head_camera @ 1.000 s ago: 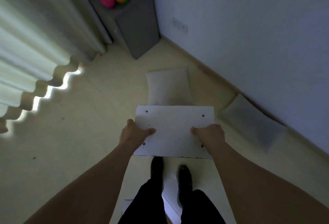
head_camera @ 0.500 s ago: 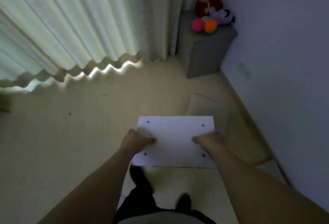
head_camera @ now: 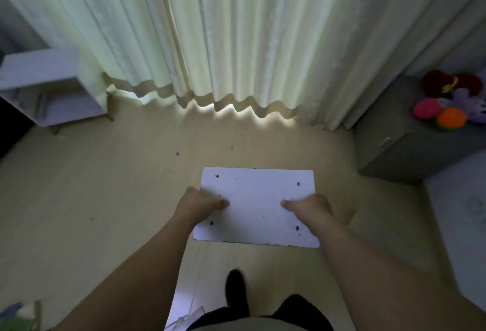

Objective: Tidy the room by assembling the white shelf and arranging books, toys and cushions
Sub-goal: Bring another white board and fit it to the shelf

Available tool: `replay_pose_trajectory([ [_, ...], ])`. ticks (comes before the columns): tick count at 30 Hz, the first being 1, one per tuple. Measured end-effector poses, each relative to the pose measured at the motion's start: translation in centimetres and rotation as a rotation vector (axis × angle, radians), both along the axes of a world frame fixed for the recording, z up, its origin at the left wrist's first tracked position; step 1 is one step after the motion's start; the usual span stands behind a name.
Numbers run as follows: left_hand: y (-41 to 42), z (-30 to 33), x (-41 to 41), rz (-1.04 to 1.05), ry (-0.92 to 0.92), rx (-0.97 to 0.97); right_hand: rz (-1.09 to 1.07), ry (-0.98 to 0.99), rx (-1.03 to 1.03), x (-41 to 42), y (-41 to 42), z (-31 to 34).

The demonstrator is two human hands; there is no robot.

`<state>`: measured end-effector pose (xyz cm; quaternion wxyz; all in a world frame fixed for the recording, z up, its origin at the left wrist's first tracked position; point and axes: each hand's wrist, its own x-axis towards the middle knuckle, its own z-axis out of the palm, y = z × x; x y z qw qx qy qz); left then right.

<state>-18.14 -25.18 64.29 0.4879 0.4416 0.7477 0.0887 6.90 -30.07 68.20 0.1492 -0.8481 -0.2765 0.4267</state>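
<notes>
White shelf panel [head_camera: 256, 207] is in front of me, held flat above the pale floor [head_camera: 105, 199], a little ahead of my dark shoe [head_camera: 236, 291]. My left hand [head_camera: 196, 205] grips its left edge, with the thumb lying on the top face and the other fingers curled under the board, where I cannot see them. My right hand [head_camera: 311, 207] grips the right edge in the same way, thumb on top and fingers hidden below. The panel has small dark holes near its four corners.

Beyond the panel hangs a long pale curtain [head_camera: 236, 41], and some light comes from under its wavy hem. At the far left stands a white shelf unit [head_camera: 47, 88], next to the curtain and well apart from the panel. At the right is a grey cabinet [head_camera: 399, 146] with toys on it: a pink ball [head_camera: 426, 109], an orange ball [head_camera: 451, 117], a purple plush [head_camera: 470, 104] and a red plush [head_camera: 441, 84], all close together. Some white flat pieces [head_camera: 184, 304] lie on the floor near my feet.
</notes>
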Motion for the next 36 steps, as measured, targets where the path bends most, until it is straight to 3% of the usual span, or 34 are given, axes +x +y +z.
replay_pose_trajectory([
  [20, 22.2, 3.0, -22.0, 0.485, 0.036, 0.026, 0.416, 0.047, 0.07, -21.8, 33.7, -1.2],
  [28, 29.3, 3.9, -33.9, 0.602, 0.11, 0.115, 0.533, 0.067, 0.156, -34.9, 44.1, 0.1],
  [36, 35.2, 2.2, -50.9, 0.609, 0.113, 0.068, 0.591, 0.04, 0.15, -52.1, 50.4, -0.5],
])
